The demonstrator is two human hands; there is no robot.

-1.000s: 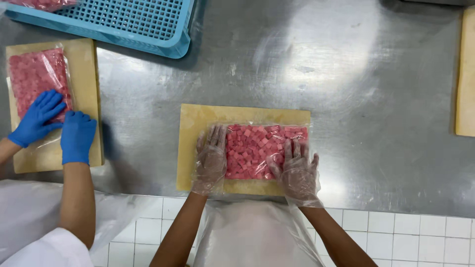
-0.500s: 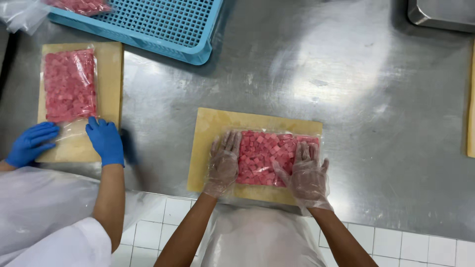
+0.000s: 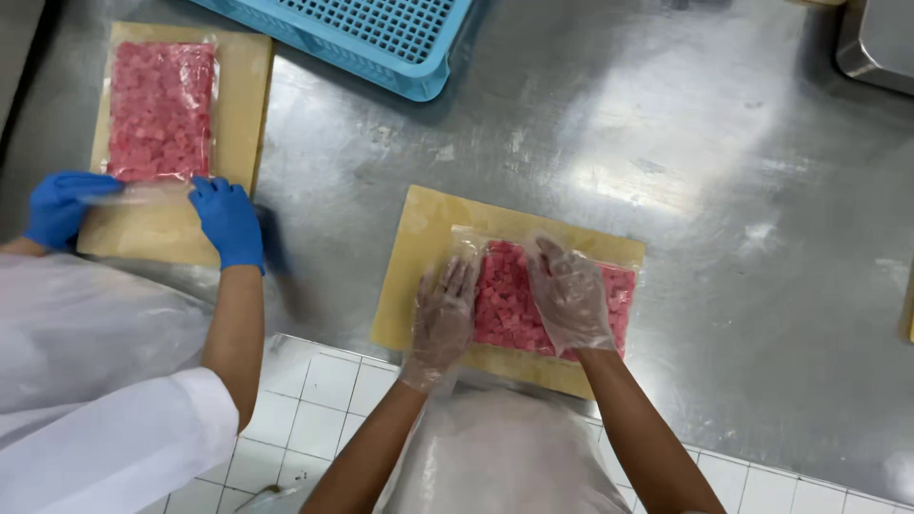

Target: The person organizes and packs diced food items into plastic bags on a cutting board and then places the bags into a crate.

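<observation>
A clear plastic bag of pink diced meat (image 3: 509, 306) lies flat on a yellow cutting board (image 3: 419, 257) on the steel table. My left hand (image 3: 443, 319), in a thin clear glove, rests flat on the bag's left end. Also gloved, my right hand (image 3: 569, 295) presses palm down on the middle of the bag, fingers pointing away from me. Neither hand grips the bag; both lie on top of it with fingers spread.
At left a co-worker in blue gloves (image 3: 228, 221) handles a second meat bag (image 3: 160, 109) on another yellow board (image 3: 243, 86). A blue perforated crate (image 3: 381, 38) stands at the back. A metal tray corner (image 3: 876, 48) shows at top right. White tiles run below the table edge.
My right hand has slid left from the bag's right end to its middle. The co-worker's hands have come together at their bag's near end. The view has shifted.
</observation>
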